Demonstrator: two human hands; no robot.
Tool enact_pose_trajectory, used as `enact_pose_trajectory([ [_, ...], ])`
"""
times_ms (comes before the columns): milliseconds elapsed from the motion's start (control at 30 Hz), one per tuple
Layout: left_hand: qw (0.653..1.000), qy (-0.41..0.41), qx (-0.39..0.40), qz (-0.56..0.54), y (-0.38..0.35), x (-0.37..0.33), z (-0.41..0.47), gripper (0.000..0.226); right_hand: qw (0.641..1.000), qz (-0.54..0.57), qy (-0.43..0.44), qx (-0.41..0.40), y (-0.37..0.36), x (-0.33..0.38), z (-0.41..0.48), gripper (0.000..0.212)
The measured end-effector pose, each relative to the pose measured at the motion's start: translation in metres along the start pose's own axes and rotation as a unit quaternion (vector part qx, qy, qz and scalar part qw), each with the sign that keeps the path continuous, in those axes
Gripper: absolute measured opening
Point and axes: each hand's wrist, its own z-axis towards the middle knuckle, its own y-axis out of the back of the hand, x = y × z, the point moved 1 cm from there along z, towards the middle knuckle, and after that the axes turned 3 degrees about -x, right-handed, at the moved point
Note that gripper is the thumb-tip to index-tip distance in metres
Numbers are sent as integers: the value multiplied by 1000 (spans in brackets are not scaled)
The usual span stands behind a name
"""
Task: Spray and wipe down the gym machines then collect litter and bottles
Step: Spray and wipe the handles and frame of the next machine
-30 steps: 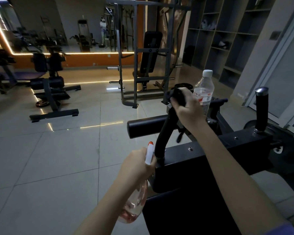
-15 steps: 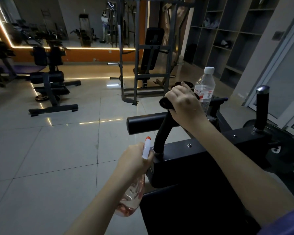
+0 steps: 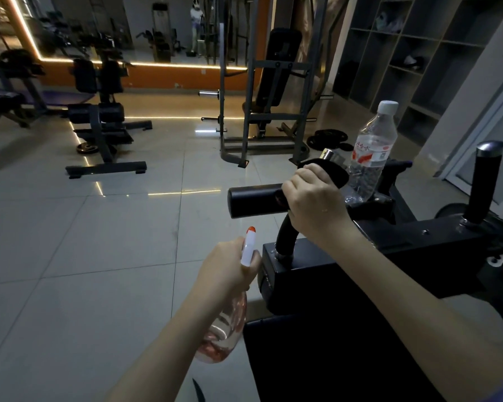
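Observation:
A black gym machine (image 3: 360,274) fills the lower right. My right hand (image 3: 314,201) grips a dark cloth (image 3: 331,171) wrapped round the machine's curved black handle (image 3: 285,236), near its chrome tip. A black foam roller (image 3: 254,198) sticks out to the left behind my hand. My left hand (image 3: 227,268) holds a clear pink spray bottle (image 3: 224,329) with a white and orange nozzle, just left of the machine. A clear plastic water bottle (image 3: 372,152) with a white cap and red label stands upright on the machine behind my right hand.
A second upright black handle (image 3: 484,181) rises at the right. A grey rack with a bench (image 3: 270,91) stands ahead, weight plates (image 3: 327,137) beside it. A black machine (image 3: 102,120) sits at left on the tiled floor. Shelving (image 3: 404,53) lines the right wall.
My right hand with the cloth has slid down from the handle's top to just below its tip, baring the chrome end. The left hand keeps the spray bottle in about the same place.

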Motion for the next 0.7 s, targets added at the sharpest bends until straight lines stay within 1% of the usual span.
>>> enact_pose_trajectory([
  [100, 1000, 6, 5, 20, -2, 5, 0, 25, 999, 7, 7, -35, -5, 7, -7, 13],
  [167, 1000, 15, 1, 13, -2, 7, 0, 24, 998, 11, 16, -52, -11, 14, -13, 19],
  [267, 1000, 25, -11, 2, 0, 8, 1, 26, 997, 20, 15, -68, -18, 26, -22, 24],
  [367, 1000, 25, -11, 10, 0, 8, 3, 24, 996, 23, 12, -83, -21, 28, -25, 30],
  [433, 1000, 19, -10, 12, 1, 9, 4, 23, 996, 28, 9, -89, -22, 30, -27, 30],
  [533, 1000, 18, -18, 4, 2, 12, 5, 26, 995, 41, 0, -92, -25, 35, -29, 22],
  [700, 1000, 21, -22, 3, 0, 11, 5, 31, 994, 58, -13, -90, -26, 44, -38, 26],
])
